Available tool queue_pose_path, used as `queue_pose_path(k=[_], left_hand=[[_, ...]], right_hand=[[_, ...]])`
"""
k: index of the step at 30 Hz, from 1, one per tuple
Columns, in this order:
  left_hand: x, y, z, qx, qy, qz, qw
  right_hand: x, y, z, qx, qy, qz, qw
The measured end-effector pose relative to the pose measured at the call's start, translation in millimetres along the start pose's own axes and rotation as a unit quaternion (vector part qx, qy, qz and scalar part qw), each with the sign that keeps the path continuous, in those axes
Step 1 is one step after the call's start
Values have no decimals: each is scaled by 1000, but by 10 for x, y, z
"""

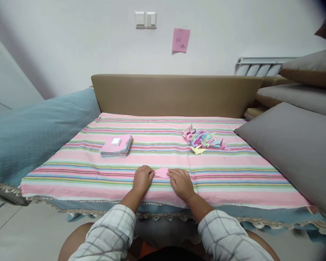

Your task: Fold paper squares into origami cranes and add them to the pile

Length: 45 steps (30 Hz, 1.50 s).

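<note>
Between my hands lies a small folded piece of pink paper (pixel 162 172), low over the striped cloth. My left hand (pixel 143 178) pinches its left end, fingers curled together. At the right end, my right hand (pixel 180 182) grips the paper between thumb and fingers. Beyond my right hand is a heap of folded paper cranes (pixel 202 139) in pink, purple, blue, green and yellow. Past my left hand stands a stack of square paper sheets (pixel 112 148), pink on top, with a small white block (pixel 116 141) resting on it.
The striped cloth (pixel 157 137) covers a sofa seat. Behind it rises a brown backrest (pixel 176 95). A blue-covered armrest (pixel 43 134) bounds the left side, and grey cushions (pixel 293 141) are piled at the right. A pink note (pixel 180 40) hangs on the wall near light switches (pixel 146 20).
</note>
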State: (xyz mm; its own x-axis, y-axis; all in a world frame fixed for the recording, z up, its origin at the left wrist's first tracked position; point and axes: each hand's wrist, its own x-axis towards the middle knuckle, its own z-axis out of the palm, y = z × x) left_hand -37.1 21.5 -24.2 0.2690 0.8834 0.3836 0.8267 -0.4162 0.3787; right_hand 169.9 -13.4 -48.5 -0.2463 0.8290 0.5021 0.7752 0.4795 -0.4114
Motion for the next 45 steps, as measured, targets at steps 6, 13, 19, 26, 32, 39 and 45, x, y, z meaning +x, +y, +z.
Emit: queue_pose_path(k=[6,13,19,26,32,39,45], left_hand=[[-7,28,-23,21,5,-17,1000],[-48,31,-59,51,15,-52,997],[-189,44,-31,91,22,79,992],[-246,127,-5,143,5,103,984],[-274,132,-10,136,39,67,988],[-282,58,8,130,71,32,988],[-186,141,16,75,88,88,989]], right_hand=[[1,-4,-6,4,-7,6,1000],[-3,7,15,2,-4,5,1000],[-4,11,28,0,3,-2,1000],[5,4,24,-5,4,-1,1000],[1,4,24,-10,3,-2,1000],[3,7,21,-6,-1,2,1000],[8,-6,13,1,4,1,1000]])
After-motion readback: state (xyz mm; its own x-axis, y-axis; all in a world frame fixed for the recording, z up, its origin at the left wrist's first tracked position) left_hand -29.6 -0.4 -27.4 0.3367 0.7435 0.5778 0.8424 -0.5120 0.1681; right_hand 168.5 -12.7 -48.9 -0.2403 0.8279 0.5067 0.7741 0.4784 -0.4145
